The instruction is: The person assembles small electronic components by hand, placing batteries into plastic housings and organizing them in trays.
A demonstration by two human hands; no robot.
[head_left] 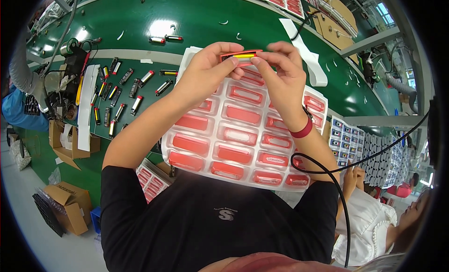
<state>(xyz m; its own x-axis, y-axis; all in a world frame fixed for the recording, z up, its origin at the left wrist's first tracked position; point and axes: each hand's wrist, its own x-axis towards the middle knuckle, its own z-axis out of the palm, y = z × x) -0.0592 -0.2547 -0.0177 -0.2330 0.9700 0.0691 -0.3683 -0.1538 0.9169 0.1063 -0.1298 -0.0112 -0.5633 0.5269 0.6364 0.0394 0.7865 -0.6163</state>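
Above the far part of the white tray [213, 96], my two hands hold a small oblong red plastic housing [258, 51] between them. A slim yellow and silver cell-like part [243, 56] lies in its opening. My left hand [206, 68] is closed on the left end, thumb on the near side. My right hand [285, 71] grips the right end between thumb and fingers; its fingertips are slightly blurred. In the tray's pockets sit rows of red housings [243, 114], some with a pale inside showing. A red band [303, 130] circles my right wrist.
Many small black, red and silver cell assemblies [133, 88] are scattered on the green table [196, 17] to the left, beside a white strip [87, 108] and a solder spool [68, 47]. A black cable [343, 197] hangs at the right, near another person's hand [354, 178].
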